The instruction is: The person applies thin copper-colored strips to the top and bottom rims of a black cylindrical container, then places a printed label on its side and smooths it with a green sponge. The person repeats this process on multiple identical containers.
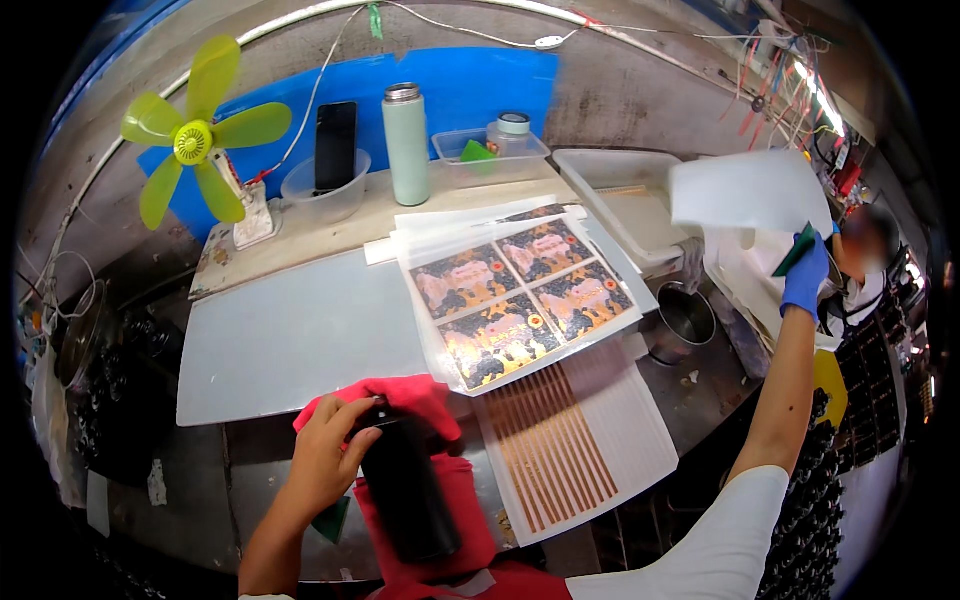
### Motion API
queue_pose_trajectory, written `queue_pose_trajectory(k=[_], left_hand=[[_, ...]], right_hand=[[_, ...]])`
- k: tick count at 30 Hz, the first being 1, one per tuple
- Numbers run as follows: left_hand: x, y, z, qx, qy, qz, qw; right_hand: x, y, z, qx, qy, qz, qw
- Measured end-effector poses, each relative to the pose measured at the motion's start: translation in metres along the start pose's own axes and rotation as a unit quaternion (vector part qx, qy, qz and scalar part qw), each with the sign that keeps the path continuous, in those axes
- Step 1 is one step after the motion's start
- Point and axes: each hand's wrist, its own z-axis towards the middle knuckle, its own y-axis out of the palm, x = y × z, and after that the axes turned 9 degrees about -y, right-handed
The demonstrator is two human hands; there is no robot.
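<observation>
My bare left hand (325, 445) closes its thumb and fingers about the top of a black bottle (408, 490) low in front of me. Crumpled red cloth (425, 400) lies beside and under that hand. Out to the right, my right hand (806, 275), in a blue glove, grips a flat dark green pad (793, 250). A pale translucent sheet (750, 190) is just beyond this hand; whether they touch I cannot tell. In the middle lies a glossy printed sheet (490, 345) with four picture panels, overlapping a white sheet with copper-coloured stripes (555, 455).
A pale grey board (290, 330) covers the left of the table. Behind stand a yellow-green fan (193, 143), a phone (336, 145), a mint flask (406, 145) and plastic tubs. A white tray (610, 165) and metal pot (686, 322) stand right. Another person (868, 250) is at far right.
</observation>
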Motion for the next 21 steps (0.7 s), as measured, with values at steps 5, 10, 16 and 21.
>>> queue_pose_trajectory(k=[5,10,16,21], left_hand=[[-0.007,0.008,-0.005,0.021,0.012,-0.002,1.000],[-0.019,0.019,-0.039,0.070,-0.023,-0.084,0.994],[-0.044,0.059,-0.097,0.045,-0.158,-0.366,0.916],[-0.048,0.064,-0.096,-0.062,-0.247,-0.488,0.835]], right_hand=[[0.012,-0.030,-0.083,-0.118,0.269,-0.164,0.942],[-0.027,0.083,-0.245,-0.400,0.202,-0.368,0.815],[-0.009,0.134,-0.254,-0.548,0.147,-0.473,0.674],[0.002,0.140,-0.273,-0.486,0.366,-0.273,0.745]])
